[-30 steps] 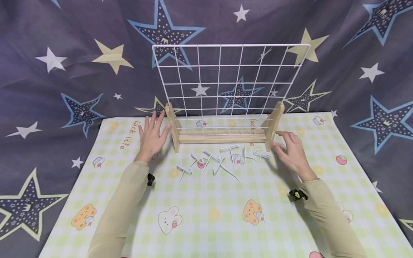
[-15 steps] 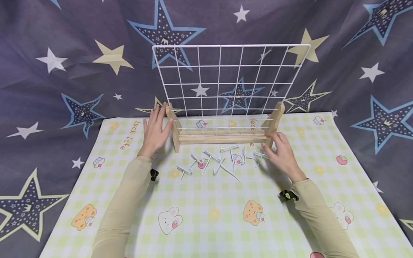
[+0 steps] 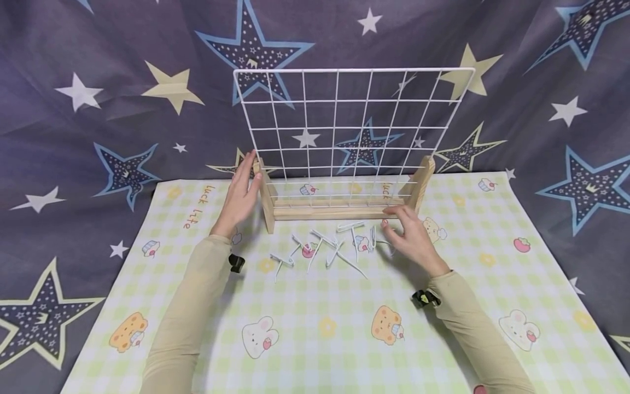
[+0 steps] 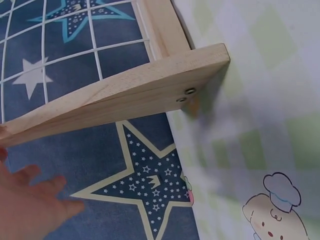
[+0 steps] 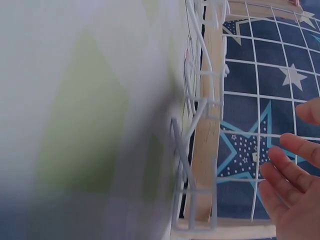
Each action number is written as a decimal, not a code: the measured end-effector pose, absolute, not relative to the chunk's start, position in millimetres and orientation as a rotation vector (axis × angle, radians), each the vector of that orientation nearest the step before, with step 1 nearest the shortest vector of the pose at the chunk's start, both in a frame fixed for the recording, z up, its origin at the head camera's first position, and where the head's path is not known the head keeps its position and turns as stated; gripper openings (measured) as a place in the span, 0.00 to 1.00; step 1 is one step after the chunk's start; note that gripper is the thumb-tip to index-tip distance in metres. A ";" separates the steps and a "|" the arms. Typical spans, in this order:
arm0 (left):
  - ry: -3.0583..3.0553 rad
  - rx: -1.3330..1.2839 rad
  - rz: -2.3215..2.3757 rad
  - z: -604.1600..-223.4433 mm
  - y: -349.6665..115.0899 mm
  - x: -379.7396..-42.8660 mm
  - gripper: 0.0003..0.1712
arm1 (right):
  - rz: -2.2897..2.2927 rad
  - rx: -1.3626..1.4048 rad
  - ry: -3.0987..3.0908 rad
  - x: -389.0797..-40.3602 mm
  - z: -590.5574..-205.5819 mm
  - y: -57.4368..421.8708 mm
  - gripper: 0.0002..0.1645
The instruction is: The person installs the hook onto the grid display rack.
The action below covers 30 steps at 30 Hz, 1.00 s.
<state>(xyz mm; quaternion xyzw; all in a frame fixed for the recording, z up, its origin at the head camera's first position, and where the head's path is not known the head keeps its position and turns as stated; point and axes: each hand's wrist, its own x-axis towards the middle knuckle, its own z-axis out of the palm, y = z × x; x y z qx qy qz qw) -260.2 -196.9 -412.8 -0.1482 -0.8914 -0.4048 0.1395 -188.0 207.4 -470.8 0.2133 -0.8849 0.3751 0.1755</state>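
A white wire grid [image 3: 337, 70] stands upright in a wooden base [image 3: 339, 211] with a side support at each end. My left hand [image 3: 238, 198] is at the left support [image 3: 267, 200], fingers straight, fingertips right at its upper end; in the left wrist view that support [image 4: 125, 92] crosses above the hand [image 4: 30, 205]. Several white wire hooks [image 3: 350, 225] lie in front of the base. Over the rightmost hooks hovers my right hand [image 3: 412, 241], fingers spread and loosely bent, partly hiding one. From the right wrist, the hooks [image 5: 191, 231] lie beside the hand [image 5: 295, 195], which holds nothing.
A green-and-white checked cloth [image 3: 325, 361] with cartoon prints covers the table. A dark star-patterned curtain [image 3: 133, 33] hangs close behind the grid and along both sides.
My right hand has moved left from beside the right support to over the rightmost hooks. My left hand has shifted right, up against the left support. Grid and hooks stay where they were.
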 end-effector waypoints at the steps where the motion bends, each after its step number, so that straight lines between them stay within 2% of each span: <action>1: -2.563 -0.438 -1.192 -412.6 -196.9 -260.2 0.32 | 1.067 0.618 -2.503 -188.5 -471.4 205.6 0.19; 9: -2.512 -0.456 -1.336 -412.1 -195.7 -261.1 0.31 | 1.085 0.680 -2.508 -192.1 -473.5 192.4 0.20; 21: -2.449 -0.443 -1.530 -412.9 -193.3 -260.2 0.29 | 1.142 0.752 -2.482 -203.1 -478.8 177.6 0.15; 30: -2.408 -0.534 -1.606 -388.7 -186.6 -243.8 0.27 | 1.243 0.791 -2.538 -211.8 -479.8 161.5 0.14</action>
